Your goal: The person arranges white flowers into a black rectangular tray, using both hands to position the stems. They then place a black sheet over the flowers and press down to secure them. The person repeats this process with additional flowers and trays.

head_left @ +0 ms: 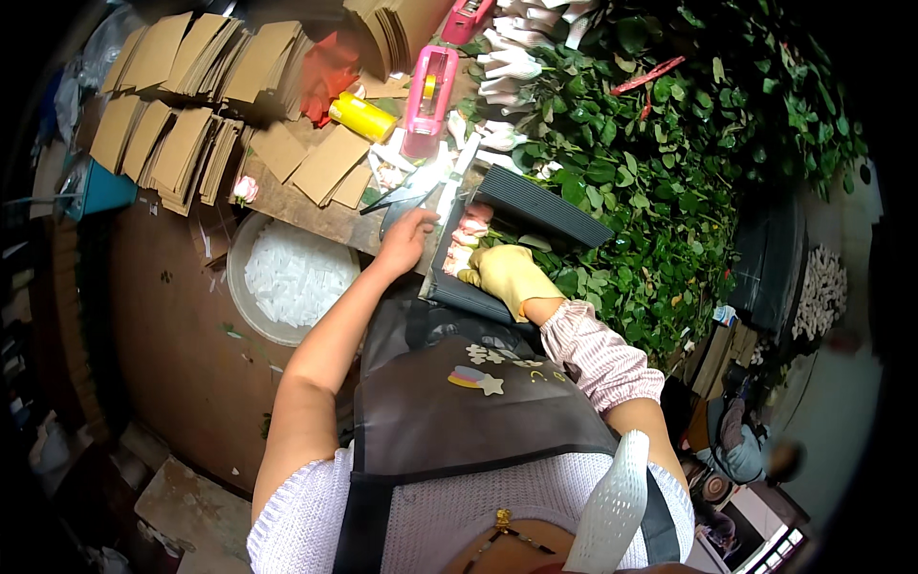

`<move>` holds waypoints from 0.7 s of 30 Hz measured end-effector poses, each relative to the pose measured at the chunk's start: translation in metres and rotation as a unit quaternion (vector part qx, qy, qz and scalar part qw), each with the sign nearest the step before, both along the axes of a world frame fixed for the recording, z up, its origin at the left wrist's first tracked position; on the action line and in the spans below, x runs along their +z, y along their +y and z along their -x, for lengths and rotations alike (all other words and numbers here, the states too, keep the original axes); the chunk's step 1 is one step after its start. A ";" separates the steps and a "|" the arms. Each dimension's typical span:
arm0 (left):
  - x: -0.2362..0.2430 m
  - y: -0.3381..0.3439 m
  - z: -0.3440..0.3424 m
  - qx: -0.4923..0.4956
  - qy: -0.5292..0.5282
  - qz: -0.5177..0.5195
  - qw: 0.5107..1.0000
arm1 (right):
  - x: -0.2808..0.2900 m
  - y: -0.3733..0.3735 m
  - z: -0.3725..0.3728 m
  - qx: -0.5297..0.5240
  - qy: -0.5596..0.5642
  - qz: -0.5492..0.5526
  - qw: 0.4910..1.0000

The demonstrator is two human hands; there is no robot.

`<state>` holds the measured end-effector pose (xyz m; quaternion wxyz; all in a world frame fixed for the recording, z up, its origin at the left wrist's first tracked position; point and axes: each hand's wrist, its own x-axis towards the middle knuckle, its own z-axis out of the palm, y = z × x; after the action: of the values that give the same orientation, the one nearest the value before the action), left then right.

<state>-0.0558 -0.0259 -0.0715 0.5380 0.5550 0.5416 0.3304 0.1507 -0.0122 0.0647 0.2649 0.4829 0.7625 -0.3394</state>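
Several pale pink roses lie with their heads lined up at the left end of a black ridged trough. My right hand, in a pale yellow glove, is inside the trough; its bent fingers close on a rose at the near end of the row. Their tips are partly hidden by the blooms. My bare left hand rests by the trough's left end, its fingers stretched towards the end edge with nothing visible in them. A dark flat piece lies just beyond that hand.
Leafy green stems heap to the right, with white-wrapped blooms behind. Cardboard sheets, a yellow roll and a pink tape dispenser cover the worktable. Below its edge stands a tub of white pieces. A person is at the far right.
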 end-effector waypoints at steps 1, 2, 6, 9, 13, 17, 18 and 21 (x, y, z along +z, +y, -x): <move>-0.004 0.000 -0.001 -0.012 0.010 -0.002 1.000 | -0.004 0.000 0.003 0.010 -0.012 -0.010 1.000; -0.008 0.001 -0.002 -0.026 0.020 -0.004 0.999 | -0.009 0.000 0.006 0.009 -0.016 -0.005 1.000; -0.011 0.005 -0.011 -0.040 0.037 0.000 0.999 | -0.011 0.003 0.007 -0.003 -0.008 -0.003 1.000; -0.011 0.007 -0.010 -0.048 0.037 0.009 0.998 | -0.005 -0.003 -0.003 -0.016 0.036 -0.008 0.999; -0.010 0.014 -0.009 -0.063 0.050 -0.031 0.996 | -0.016 0.008 -0.003 -0.014 0.017 0.004 1.000; 0.009 0.024 -0.004 -0.089 0.122 -0.021 0.988 | -0.015 -0.002 -0.009 -0.017 0.037 -0.022 0.999; 0.022 0.030 0.003 -0.094 0.140 -0.014 0.986 | 0.001 -0.002 -0.008 -0.032 0.057 -0.009 0.998; 0.072 0.071 0.031 0.028 0.128 -0.125 0.983 | 0.039 -0.011 -0.020 -0.112 0.151 -0.012 0.982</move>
<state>-0.0869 0.0449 0.0004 0.3808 0.6405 0.5756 0.3368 0.1712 -0.0233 0.1039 0.1013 0.5118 0.7388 -0.4267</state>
